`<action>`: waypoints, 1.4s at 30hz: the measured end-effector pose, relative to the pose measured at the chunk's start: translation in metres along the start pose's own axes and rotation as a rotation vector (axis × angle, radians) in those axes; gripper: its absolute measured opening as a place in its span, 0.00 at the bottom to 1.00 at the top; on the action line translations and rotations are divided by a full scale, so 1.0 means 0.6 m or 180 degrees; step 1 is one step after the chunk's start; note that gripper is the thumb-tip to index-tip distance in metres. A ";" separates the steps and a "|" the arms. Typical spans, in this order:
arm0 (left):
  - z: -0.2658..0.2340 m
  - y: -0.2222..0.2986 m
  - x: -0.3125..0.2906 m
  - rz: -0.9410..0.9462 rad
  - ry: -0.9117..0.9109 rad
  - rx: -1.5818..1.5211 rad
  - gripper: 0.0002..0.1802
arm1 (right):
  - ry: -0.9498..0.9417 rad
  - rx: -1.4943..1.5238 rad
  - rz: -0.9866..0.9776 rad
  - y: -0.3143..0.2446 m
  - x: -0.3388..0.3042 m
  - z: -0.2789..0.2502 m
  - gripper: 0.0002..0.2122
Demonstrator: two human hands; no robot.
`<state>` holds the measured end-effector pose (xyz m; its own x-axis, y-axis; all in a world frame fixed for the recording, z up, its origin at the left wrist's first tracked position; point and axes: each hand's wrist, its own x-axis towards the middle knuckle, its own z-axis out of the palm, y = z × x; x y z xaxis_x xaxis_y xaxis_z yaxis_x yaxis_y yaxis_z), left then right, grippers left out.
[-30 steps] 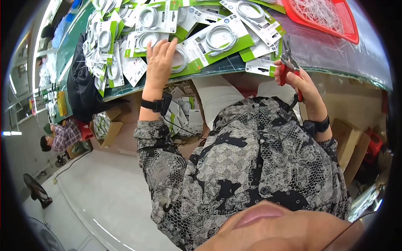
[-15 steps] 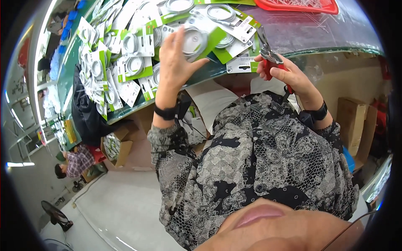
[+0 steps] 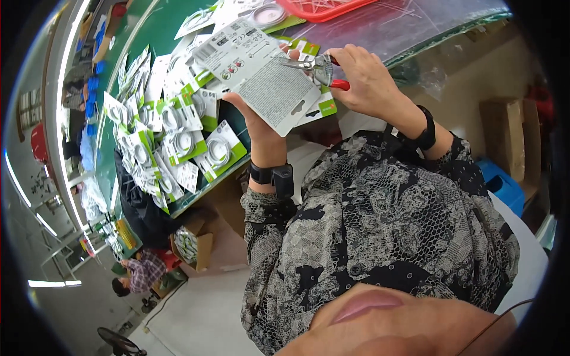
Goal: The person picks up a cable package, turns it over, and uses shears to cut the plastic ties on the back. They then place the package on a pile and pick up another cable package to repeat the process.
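My left hand (image 3: 264,133) is closed around a flat cable package (image 3: 270,89), its grey printed back turned up and its hanger-hole edge towards me. Red-handled cutting pliers (image 3: 323,70) are in my right hand (image 3: 368,83). Their metal jaws lie over the right side of the package; whether they grip any part of it I cannot tell. Left of the package, many white-and-green carded cables (image 3: 181,142) with coiled white cords lie in an overlapping heap on the green table (image 3: 142,32).
A red tray (image 3: 325,18) stands at the far edge of view, with thin clear strips beside it. A dark garment (image 3: 139,207) hangs at the table's left. Below are a carton of packages (image 3: 205,249), a blue bin (image 3: 504,187) and a cardboard box (image 3: 507,133). Someone in plaid (image 3: 145,273) sits far left.
My left hand, blurred over the heap before, now holds a package with its back up. My right hand has brought the pliers leftward to that package. The whole view has shifted.
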<state>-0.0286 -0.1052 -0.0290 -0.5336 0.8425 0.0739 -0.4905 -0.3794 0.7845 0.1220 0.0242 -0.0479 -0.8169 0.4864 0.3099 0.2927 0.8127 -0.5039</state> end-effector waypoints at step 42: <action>0.084 -0.086 0.075 -0.0510 -0.0296 0.0231 0.53 | 0.1547 0.0964 -0.0854 0.008 0.136 -0.032 0.16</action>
<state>0.0075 -0.0287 -0.0347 -0.3851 0.9229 -0.0016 -0.5113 -0.2119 0.8328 0.0665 0.0737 -0.0094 -0.5024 0.4264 0.7522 -0.1029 0.8343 -0.5417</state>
